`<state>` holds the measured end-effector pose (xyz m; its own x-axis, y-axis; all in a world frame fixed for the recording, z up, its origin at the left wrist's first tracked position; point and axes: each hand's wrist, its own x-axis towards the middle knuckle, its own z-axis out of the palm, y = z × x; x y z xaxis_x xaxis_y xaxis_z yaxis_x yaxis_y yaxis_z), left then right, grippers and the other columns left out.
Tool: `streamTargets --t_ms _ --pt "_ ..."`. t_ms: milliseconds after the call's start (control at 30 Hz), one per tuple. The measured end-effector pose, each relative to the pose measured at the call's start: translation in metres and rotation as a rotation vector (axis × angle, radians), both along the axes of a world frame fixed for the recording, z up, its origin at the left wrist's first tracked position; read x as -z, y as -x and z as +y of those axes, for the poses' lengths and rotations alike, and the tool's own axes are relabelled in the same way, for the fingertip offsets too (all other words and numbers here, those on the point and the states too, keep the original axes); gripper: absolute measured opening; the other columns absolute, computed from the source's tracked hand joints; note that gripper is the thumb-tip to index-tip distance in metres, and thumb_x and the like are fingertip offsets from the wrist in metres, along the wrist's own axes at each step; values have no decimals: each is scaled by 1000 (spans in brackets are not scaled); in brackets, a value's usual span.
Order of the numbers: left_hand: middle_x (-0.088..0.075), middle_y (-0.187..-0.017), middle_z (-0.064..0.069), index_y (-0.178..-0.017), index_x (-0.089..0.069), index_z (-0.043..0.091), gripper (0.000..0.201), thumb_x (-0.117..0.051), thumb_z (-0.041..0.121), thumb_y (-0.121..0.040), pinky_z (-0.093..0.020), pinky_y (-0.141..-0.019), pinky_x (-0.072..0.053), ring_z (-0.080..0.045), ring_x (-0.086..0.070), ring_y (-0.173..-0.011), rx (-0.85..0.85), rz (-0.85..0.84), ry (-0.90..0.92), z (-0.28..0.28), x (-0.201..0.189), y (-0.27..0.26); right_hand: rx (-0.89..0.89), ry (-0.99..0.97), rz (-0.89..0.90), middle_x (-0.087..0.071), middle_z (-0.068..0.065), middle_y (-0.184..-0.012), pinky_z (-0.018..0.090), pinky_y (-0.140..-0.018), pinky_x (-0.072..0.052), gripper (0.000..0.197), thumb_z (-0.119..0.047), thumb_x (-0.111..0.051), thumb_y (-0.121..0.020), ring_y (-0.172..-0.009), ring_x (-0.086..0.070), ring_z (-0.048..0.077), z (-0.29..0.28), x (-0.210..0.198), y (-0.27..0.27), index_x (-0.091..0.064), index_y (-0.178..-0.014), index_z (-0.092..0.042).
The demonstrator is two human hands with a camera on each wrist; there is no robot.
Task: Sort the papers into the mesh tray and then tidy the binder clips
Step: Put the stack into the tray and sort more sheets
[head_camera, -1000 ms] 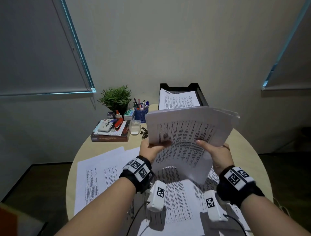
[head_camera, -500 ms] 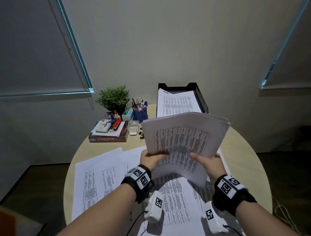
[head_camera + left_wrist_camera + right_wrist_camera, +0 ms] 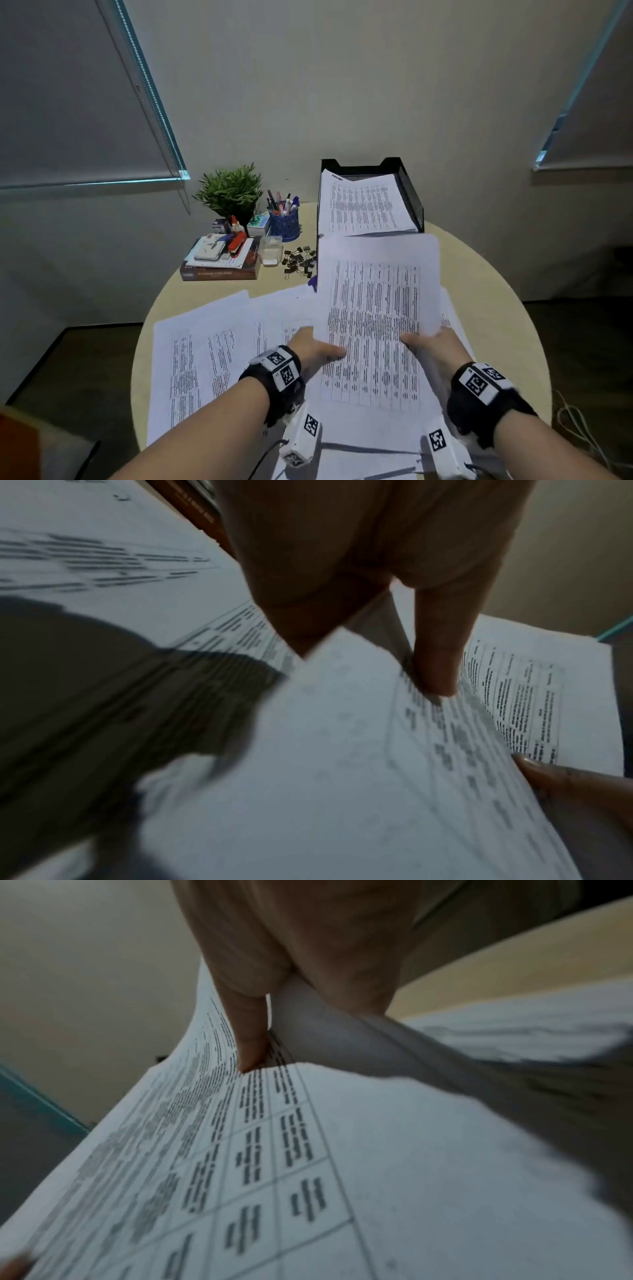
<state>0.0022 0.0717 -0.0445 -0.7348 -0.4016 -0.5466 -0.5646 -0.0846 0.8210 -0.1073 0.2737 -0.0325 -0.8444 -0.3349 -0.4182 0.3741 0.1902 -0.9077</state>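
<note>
**Both hands hold a sheaf of printed pages over the table**

Here the left hand (image 3: 313,346) and the right hand (image 3: 433,346) each grasp a lower edge of one stack of printed papers (image 3: 375,308), thumbs pressed on the top sheet and the other fingers hidden beneath. The left wrist view shows the left thumb (image 3: 436,653) lying across the printed table; the right wrist view shows the right thumb (image 3: 251,1031) pinching the page where it curls. The stack is held above the round table (image 3: 493,308), its far edge just short of the black mesh tray (image 3: 412,195).

That tray stands at the table's far edge and already holds printed sheets (image 3: 363,205). More loose pages (image 3: 205,349) lie spread over the near half of the table, under and to the left of the hands.

A scatter of black binder clips (image 3: 299,262) lies on the bare tabletop just left of the held stack, beside a small clear plastic box (image 3: 271,250). Further left, a book (image 3: 219,272) carries a stapler (image 3: 237,244) and other small items. Behind these stand a blue pen cup (image 3: 283,224) and a potted green plant (image 3: 230,192).
</note>
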Motion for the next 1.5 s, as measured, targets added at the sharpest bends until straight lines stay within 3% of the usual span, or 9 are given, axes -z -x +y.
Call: streamTargets --t_ms 100,333,533,667,833,1033,1200,1333,1500 --pt "-64 -112 -10 -120 -55 4 66 -80 32 -66 -36 -90 -51 -26 -59 -106 291 -211 174 -3 13 -19 24 -63 -86 -42 25 -140 41 -107 -34 82 -5 -74 -79 -128 -45 36 9 21 -5 -25 -142 11" --pt "-64 -82 -4 -120 -53 14 41 -55 -7 -85 -19 -37 -43 -10 -56 -43 427 -263 -179 -4 26 -55 -11 -175 -107 -25 23 -152 44 -112 -23 94 -12 -77 -77 -140 -27 36 11 29 4 -15 -146 7" --pt "-54 -133 -11 -132 -45 6 49 -51 -12 -87 -40 -99 -46 -25 -57 -114 358 -127 -100 -17 15 -34 -58 -9 -184 -60 24 -122 30 -81 -49 40 10 -62 -83 -95 -63 29 -5 23 34 -53 -121 10" --pt "-47 -135 -15 -133 -43 10 47 -45 -11 -91 -38 -59 -60 -37 -53 -106 194 -115 -203 -27 8 -7 -178 -51 -210 -65 23 -114 32 -74 -52 32 14 -54 -85 -95 -63 33 -11 14 41 -55 -117 8" --pt "-54 -123 -3 -136 -41 19 48 -47 -2 -93 -35 -64 -60 -17 -58 -92 84 -99 -144 -45 1 40 -320 -124 -290 -60 12 -119 31 -53 -58 45 17 -41 -84 -90 -63 24 -13 18 51 -50 -120 -8" --pt "-60 -114 -12 -120 -51 4 40 -52 -15 -85 -36 -80 -56 -30 -60 -103 -65 84 -223 -70 3 95 -108 29 -249 -59 13 -114 26 -55 -59 41 22 -37 -88 -98 -59 29 -36 18 98 -49 -119 -2" --pt "-59 -68 -15 -82 -59 3 17 -55 -14 -85 -35 -56 -60 -19 -58 -46 -224 37 -157 -86 19 128 47 82 -237 -57 20 -116 24 -57 -59 30 19 -38 -90 -109 -57 37 -64 28 136 -52 -113 7" --pt "-45 -61 -9 -68 -42 10 31 -61 -12 -80 -26 -43 -50 -15 -48 -29 -323 25 -18 -95 32 149 131 83 -196 -61 28 -97 38 -79 -59 9 10 -47 -92 -69 -69 24 -85 38 158 -51 -90 2" --pt "-56 -59 -16 -54 -40 12 38 -71 -1 -73 -33 -48 -55 -27 -60 -48 -300 -57 306 -105 47 166 89 -262 31 -54 9 -59 7 -31 -34 16 8 -58 -85 -39 -52 11 -99 43 174 -54 -71 1"
